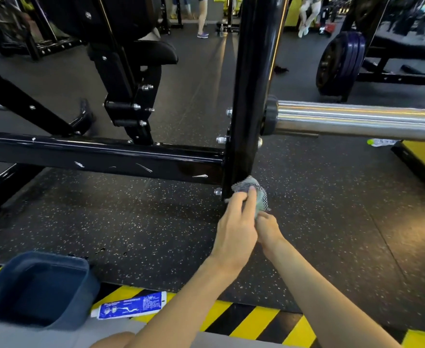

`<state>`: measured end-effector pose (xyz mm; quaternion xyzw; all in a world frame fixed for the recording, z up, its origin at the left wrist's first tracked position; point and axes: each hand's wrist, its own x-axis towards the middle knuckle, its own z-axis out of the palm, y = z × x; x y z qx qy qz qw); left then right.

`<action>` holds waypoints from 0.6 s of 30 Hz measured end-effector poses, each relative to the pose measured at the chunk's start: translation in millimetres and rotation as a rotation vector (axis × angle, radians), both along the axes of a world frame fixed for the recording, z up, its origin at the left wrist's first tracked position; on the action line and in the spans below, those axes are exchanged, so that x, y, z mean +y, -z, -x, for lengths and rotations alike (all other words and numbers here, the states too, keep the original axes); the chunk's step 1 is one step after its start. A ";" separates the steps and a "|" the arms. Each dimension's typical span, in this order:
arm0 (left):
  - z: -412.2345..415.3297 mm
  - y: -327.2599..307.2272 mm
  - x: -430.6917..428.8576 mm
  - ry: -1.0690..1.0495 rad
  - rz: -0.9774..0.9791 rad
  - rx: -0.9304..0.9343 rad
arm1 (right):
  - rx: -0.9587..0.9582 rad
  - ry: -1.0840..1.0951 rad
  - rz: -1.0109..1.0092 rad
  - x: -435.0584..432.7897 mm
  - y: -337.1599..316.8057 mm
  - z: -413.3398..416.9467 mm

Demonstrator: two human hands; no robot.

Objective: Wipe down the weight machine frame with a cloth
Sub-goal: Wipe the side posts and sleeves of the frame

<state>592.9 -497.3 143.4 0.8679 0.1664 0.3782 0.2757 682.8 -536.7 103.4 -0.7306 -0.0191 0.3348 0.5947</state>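
A black upright post (251, 84) of the weight machine frame stands mid-view, bolted to a black horizontal bar (106, 156) scuffed with white marks. A grey, checkered cloth (259, 194) is bunched at the foot of the post. My left hand (236, 229) holds the cloth from the left, its fingers laid over the top. My right hand (267, 228) grips the cloth's lower edge from below and sits partly behind the left hand.
A chrome barbell sleeve (357, 120) sticks out to the right of the post. A dark blue plastic tub (38, 290) and a blue-and-white tube (131, 305) lie near me at lower left by yellow-black hazard striping (256, 320). Weight plates (339, 61) stand far right. People's legs show in the distance.
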 end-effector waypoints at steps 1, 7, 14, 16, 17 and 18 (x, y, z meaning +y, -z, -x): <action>3.4 3.5 6.6 -0.038 -0.073 -0.211 | 0.021 0.007 -0.008 1.7 3.8 -3.2; -12.2 -38.1 23.5 -0.245 -0.118 -0.316 | 0.207 0.124 -0.100 9.4 7.0 -6.3; -5.9 -19.3 11.0 -0.047 0.004 0.410 | 0.328 0.164 -0.110 -7.2 -18.3 -1.5; -3.8 -28.2 5.1 -0.120 0.130 0.654 | 0.407 0.204 -0.113 -24.0 -36.7 1.4; -2.5 -38.8 1.6 -0.160 0.281 0.728 | 0.450 0.218 -0.113 -33.6 -49.4 3.4; 0.8 -49.3 1.2 -0.150 0.463 0.772 | 0.489 0.220 -0.116 -44.1 -65.6 6.8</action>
